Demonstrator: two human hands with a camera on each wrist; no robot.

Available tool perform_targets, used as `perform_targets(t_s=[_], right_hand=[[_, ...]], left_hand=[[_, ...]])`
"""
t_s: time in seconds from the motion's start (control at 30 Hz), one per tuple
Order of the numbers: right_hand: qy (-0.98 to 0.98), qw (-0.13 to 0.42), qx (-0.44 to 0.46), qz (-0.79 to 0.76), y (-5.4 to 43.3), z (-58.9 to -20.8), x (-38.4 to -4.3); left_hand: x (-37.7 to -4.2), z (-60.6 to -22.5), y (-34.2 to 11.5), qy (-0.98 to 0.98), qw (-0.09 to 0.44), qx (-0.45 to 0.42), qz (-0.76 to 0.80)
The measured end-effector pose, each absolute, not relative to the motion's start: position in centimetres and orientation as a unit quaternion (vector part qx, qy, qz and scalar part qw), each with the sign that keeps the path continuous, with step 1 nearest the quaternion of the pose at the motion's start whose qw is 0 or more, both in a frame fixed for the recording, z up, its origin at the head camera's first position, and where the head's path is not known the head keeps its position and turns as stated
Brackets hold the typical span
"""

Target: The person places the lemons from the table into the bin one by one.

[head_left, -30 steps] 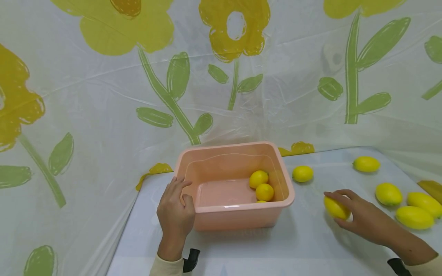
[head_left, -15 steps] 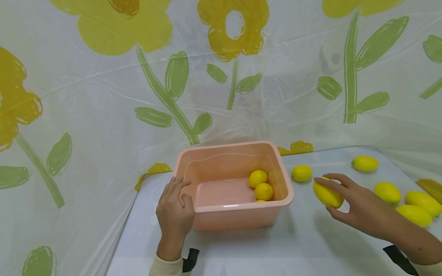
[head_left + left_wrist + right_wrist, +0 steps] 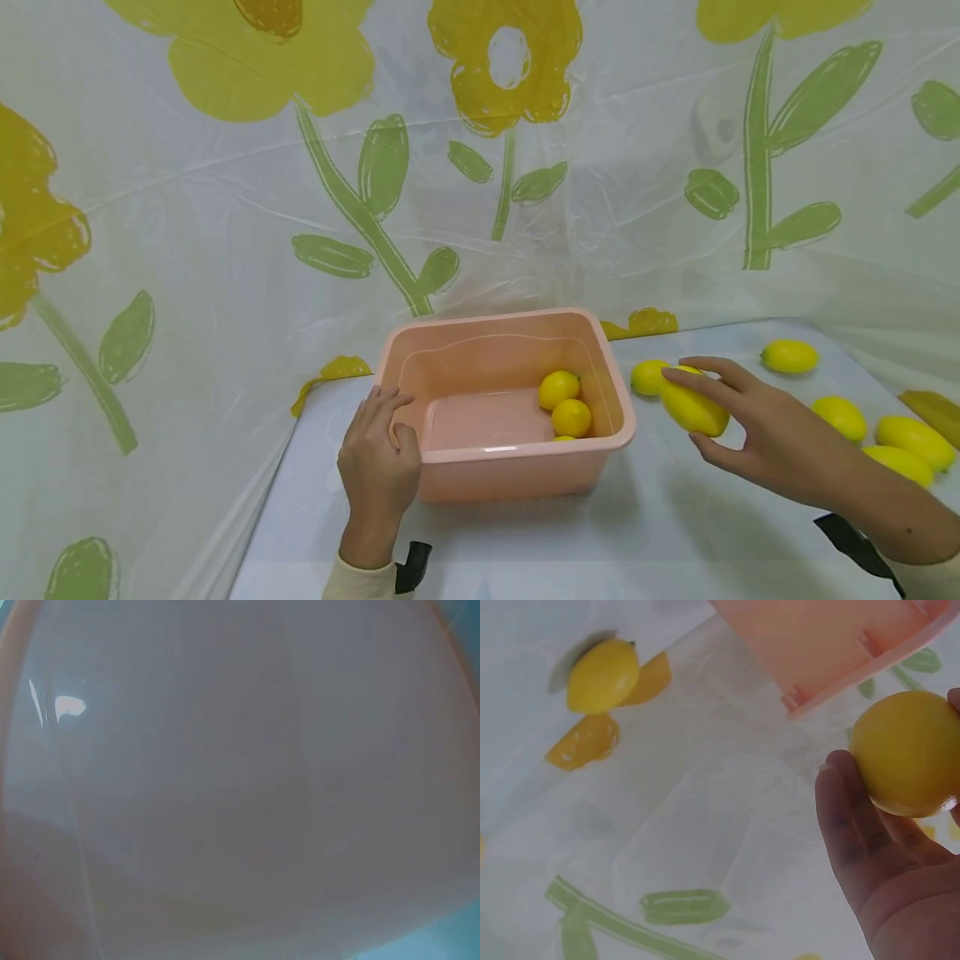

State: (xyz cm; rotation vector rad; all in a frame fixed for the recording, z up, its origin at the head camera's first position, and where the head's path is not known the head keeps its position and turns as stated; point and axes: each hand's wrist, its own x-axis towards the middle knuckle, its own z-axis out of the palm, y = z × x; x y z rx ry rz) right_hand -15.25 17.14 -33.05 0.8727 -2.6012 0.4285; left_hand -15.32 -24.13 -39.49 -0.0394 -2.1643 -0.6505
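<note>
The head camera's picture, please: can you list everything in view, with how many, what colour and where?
Tub: one, pink, standing on the table
Lemons in the tub: three visible, yellow, at its right end, one mostly hidden
Loose lemons: five, yellow, on the table right of the tub
Held lemon: one, yellow, in the right hand
Table: one, whitish, under the tub
Sheet: whitish, behind the table, printed with yellow flowers and green leaves
Sleeves: two, cream, at the wrists
Left hand: one, on the tub's left rim
Right hand: one, right of the tub
</note>
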Motion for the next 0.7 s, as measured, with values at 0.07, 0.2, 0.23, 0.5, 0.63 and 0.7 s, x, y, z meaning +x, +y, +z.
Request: perform_targets(t_s=[0.07,0.2,0.23,0.5,0.63,0.7], right_hand=[[-0.92,0.183,0.312,0.149,16.7,-32.5,-15.4],[-0.92,0.168,0.319,0.153,15.8,-31.5,-15.8],[-0.92,0.163,0.322,0.156,15.6,-31.3,-16.0],[-0.908,0.156,0.352,0.165,14.2,-30.5,-17.5],[-0.911,0.129,0.352,0.171,13.4,-30.2,-18.2],[-0.914,0.11,0.348,0.177,13.1,-30.0,-18.5]], left_hand=[[-15.3,-39.4,-24.1,-0.865,0.428,-0.017,-0.261],[-15.3,-39.3,-24.1,-0.866,0.427,-0.016,-0.261],[-15.3,-39.3,-24.1,-0.866,0.427,-0.015,-0.261],[-15.3,-39.4,-24.1,-0.867,0.423,-0.014,-0.263],[-15.4,-39.4,-24.1,-0.867,0.423,-0.013,-0.262],[-15.3,-39.4,-24.1,-0.868,0.422,-0.013,-0.263]])
